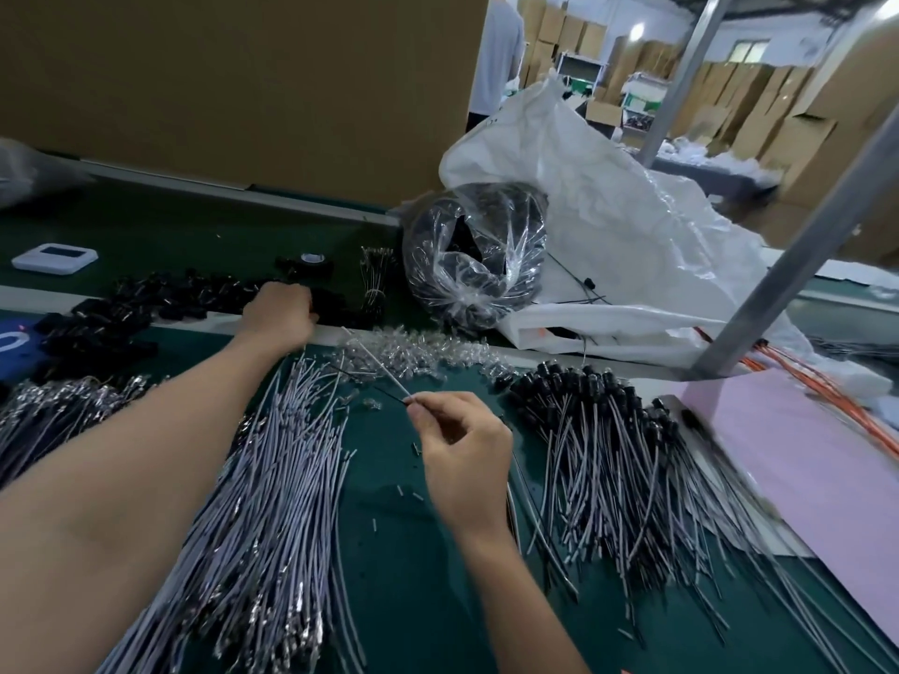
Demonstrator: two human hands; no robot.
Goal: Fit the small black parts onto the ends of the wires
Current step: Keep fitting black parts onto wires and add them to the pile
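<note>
Wire (375, 363) at frame centre, thin and limp we judge, is pinched near its end by our right hand (462, 445), while our left hand (279, 308) rests among small black parts (160, 296) upper left (its grip we cannot tell).

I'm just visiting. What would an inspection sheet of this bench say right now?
Surface: green mat, crowded.
Job's things: bare wires centre; black parts far left; wires with black ends right.
Clutter: clear bits, tape roll, white sack, pink sheet.
Grippers: left hand at the black parts, grasp hidden; right hand pinches a single wire.
Cables: orange cables far right.
Surroundings: cardboard boxes, a standing person.
</note>
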